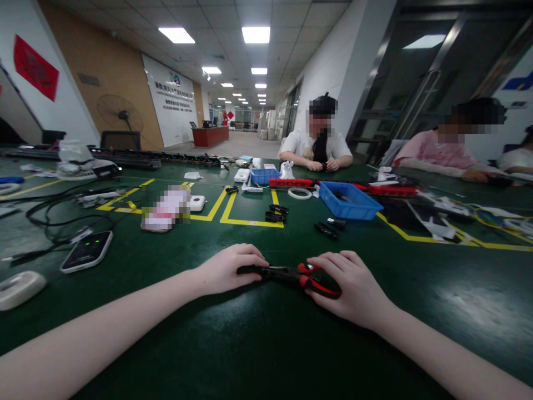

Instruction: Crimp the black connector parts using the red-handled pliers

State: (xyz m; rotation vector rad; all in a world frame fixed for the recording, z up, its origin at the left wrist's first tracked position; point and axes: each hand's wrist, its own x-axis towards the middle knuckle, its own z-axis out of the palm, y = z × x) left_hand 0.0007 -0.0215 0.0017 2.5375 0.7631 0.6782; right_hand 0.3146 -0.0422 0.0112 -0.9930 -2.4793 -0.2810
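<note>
My right hand [350, 283] is closed around the red and black handles of a pair of long-nose pliers [287, 271], whose jaws point left. My left hand [233, 269] pinches a small black part [250, 269] between thumb and fingers. The tips of the pliers meet this part at its right end; its exact kind I cannot make out. Both hands are low over the green table [266, 344]. Beyond them lie similar small black parts [277, 213], and further black pieces [327, 230] sit to their right.
A blue bin [350, 203] with dark items stands ahead to the right, a smaller blue bin [265, 176] farther back. At left are a phone [166, 208], a black-screened device [87, 251] and cables [50, 219]. One person [318, 139] sits opposite; others sit at right.
</note>
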